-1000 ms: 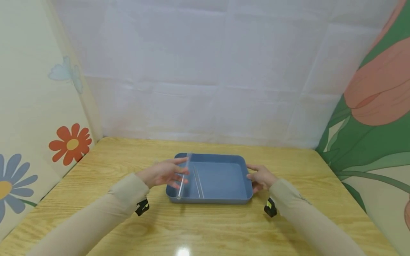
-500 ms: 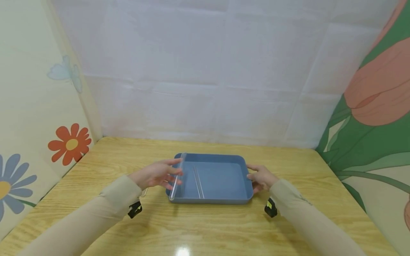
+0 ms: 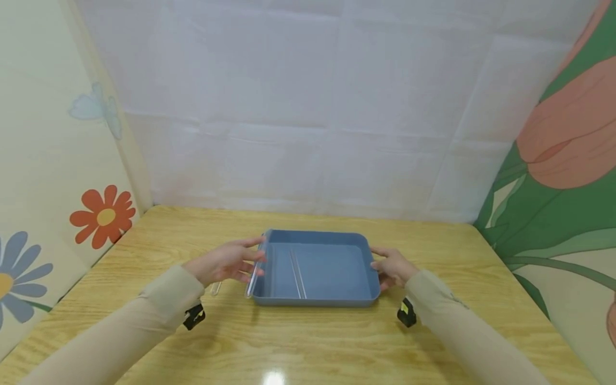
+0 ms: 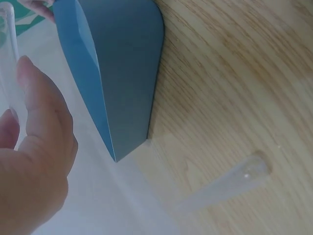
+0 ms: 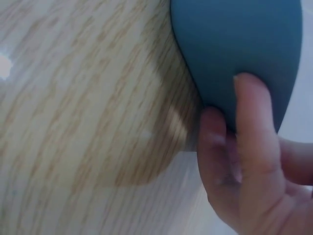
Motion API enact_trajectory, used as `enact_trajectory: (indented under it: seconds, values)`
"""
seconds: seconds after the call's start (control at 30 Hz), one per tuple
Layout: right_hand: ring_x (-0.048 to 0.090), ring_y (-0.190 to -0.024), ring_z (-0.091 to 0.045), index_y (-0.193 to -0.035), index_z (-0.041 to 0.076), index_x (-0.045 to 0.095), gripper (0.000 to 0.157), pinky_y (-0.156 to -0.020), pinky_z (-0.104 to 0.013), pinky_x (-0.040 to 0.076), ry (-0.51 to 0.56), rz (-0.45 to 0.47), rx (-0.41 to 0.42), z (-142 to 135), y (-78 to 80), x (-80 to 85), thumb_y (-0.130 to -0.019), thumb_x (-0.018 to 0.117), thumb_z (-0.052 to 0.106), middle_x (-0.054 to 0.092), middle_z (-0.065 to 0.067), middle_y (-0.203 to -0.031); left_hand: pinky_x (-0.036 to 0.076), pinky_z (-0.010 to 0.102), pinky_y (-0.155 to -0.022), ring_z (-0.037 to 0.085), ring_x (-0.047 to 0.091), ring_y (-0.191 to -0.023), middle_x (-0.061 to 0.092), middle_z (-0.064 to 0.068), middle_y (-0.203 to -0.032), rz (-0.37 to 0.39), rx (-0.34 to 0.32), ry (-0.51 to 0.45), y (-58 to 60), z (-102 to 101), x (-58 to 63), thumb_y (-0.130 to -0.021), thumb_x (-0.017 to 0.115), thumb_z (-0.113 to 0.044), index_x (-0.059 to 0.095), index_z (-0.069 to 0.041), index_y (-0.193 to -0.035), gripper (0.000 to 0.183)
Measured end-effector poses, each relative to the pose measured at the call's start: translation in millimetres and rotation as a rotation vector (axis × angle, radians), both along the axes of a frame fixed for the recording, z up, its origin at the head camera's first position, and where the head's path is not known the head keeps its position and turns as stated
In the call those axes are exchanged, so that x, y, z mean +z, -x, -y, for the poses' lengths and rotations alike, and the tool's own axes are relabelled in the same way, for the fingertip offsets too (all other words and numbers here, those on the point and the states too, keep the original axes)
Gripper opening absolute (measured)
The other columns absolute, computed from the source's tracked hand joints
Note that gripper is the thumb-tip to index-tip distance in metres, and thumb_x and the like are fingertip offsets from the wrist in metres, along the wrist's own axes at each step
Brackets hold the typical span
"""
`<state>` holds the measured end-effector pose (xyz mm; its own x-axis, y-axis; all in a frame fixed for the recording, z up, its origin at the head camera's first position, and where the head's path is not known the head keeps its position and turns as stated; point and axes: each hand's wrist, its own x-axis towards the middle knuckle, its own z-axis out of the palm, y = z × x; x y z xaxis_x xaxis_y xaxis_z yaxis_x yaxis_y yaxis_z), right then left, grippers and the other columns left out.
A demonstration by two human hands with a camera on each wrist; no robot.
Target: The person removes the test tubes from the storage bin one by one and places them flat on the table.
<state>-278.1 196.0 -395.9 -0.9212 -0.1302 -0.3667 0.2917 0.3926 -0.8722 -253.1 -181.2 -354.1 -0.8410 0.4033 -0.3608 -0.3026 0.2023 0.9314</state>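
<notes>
My left hand (image 3: 231, 262) pinches a clear test tube (image 3: 251, 286) between thumb and fingers. In the head view the tube slants along the left rim of the blue rectangular tray (image 3: 337, 270), its near end just outside that wall. Another clear tube (image 3: 297, 274) lies inside the tray, left of its middle. The right hand (image 3: 392, 267) has its fingertips against the tray's right wall; in the right wrist view the fingers (image 5: 252, 107) press on the outer side. A further tube (image 4: 230, 183) lies on the table by my left hand, which hides part of it in the head view.
The tray stands on a wood-grain table (image 3: 308, 342). Behind the table hangs a white creased sheet (image 3: 308, 117). Panels painted with flowers flank both sides, with a red flower (image 3: 106, 216) at the left.
My left hand has moved left with the tube, from above the tray's interior to its left rim. More of the tube on the table now shows. Right hand and tray stay put.
</notes>
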Motion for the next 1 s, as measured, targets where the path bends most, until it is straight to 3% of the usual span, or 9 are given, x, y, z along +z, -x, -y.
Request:
enact_trajectory:
  seconds: [0.2, 0.4, 0.7, 1.0]
  values:
    - [0.067, -0.065, -0.025, -0.152, 0.002, 0.028, 0.058, -0.045, -0.031, 0.053, 0.013, -0.006, 0.009, 1, 0.3, -0.2, -0.098, 0.048, -0.005, 0.068, -0.027, -0.099, 0.053, 0.031, -0.066, 0.018, 0.065, -0.084, 0.034, 0.033, -0.145, -0.019, 0.021, 0.020, -1.4, 11, 0.1, -0.104, 0.045, -0.015, 0.006, -0.010, -0.157, 0.066]
    - [0.067, -0.066, -0.026, -0.152, 0.001, 0.027, 0.058, -0.045, -0.031, 0.053, 0.011, -0.014, 0.024, 0, -0.7, 0.6, -0.098, 0.048, -0.005, 0.066, -0.030, -0.102, 0.052, 0.028, -0.064, 0.015, 0.064, -0.080, 0.050, 0.019, -0.123, -0.026, 0.046, 0.021, -2.5, 16, 7.8, -0.104, 0.045, -0.013, 0.008, -0.010, -0.157, 0.065]
    - [0.067, -0.067, -0.026, -0.152, 0.001, 0.027, 0.058, -0.046, -0.032, 0.054, 0.003, -0.022, 0.032, 0, -2.1, 0.9, -0.098, 0.048, -0.005, 0.066, -0.029, -0.103, 0.053, 0.028, -0.065, 0.017, 0.064, -0.083, 0.034, 0.031, -0.143, -0.033, 0.049, 0.046, -6.2, 26, 11.9, -0.103, 0.046, -0.015, 0.007, -0.009, -0.157, 0.066]
    - [0.068, -0.072, -0.028, -0.152, 0.002, 0.028, 0.058, -0.047, -0.033, 0.054, 0.008, -0.015, 0.022, -1, -1.1, -0.4, -0.098, 0.048, -0.004, 0.065, -0.031, -0.106, 0.052, 0.031, -0.067, 0.019, 0.064, -0.086, 0.044, 0.025, -0.133, -0.057, 0.056, 0.088, -10.2, 39, 14.1, -0.103, 0.047, -0.017, 0.007, -0.008, -0.157, 0.067]
